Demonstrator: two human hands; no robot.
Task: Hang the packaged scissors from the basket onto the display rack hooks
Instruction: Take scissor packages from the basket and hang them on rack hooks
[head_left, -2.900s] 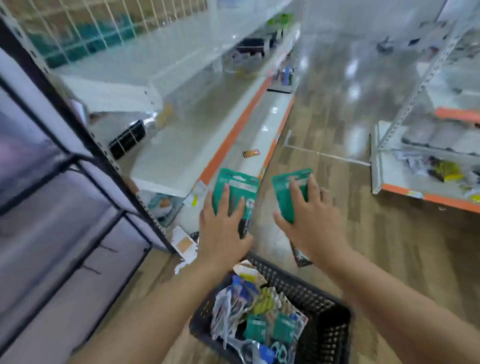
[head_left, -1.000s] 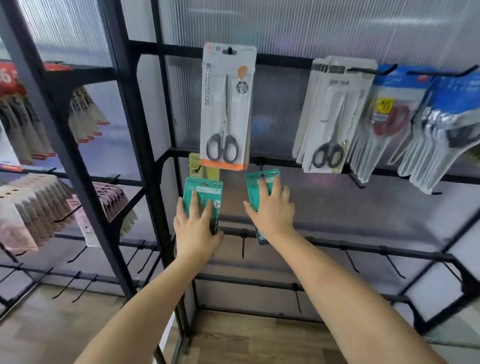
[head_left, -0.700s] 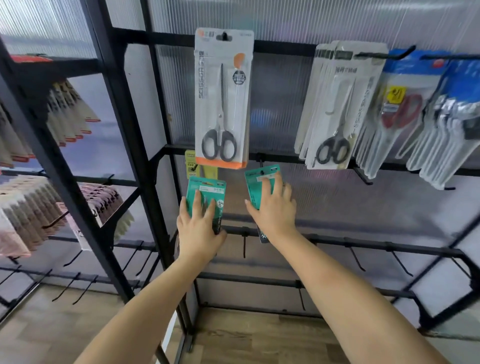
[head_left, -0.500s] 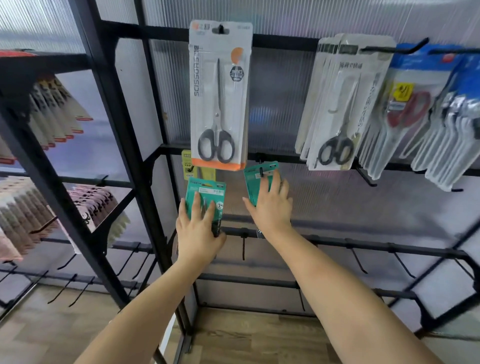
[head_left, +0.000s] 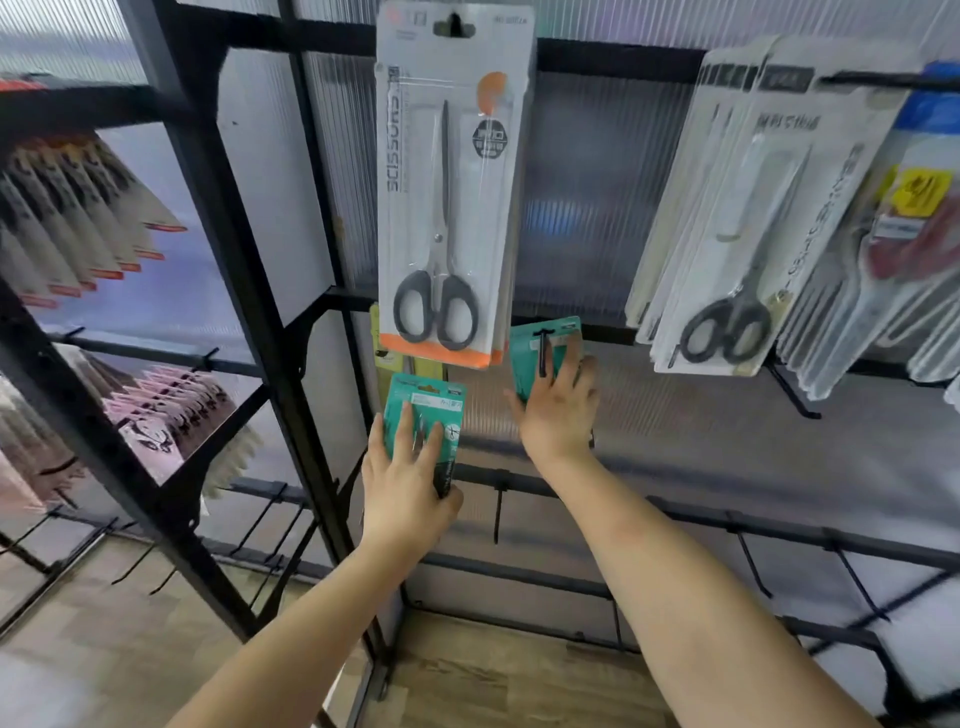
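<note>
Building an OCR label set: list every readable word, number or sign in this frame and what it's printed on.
"SCISSORS": vertical print down the left side of the large white scissors pack hanging at centre.
Black round badge and top-corner print on that pack: blurred.
Vertical print on the grey packs to the right: unreadable.
Yellow sticker: dark symbol, illegible.
Green pack in left hand and green pack in right hand: white labels too small.

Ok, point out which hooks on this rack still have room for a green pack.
Bare hooks line the lower rail, below the left hand and rightward. The top rail is crowded: white scissors pack, grey-handled stack.
</note>
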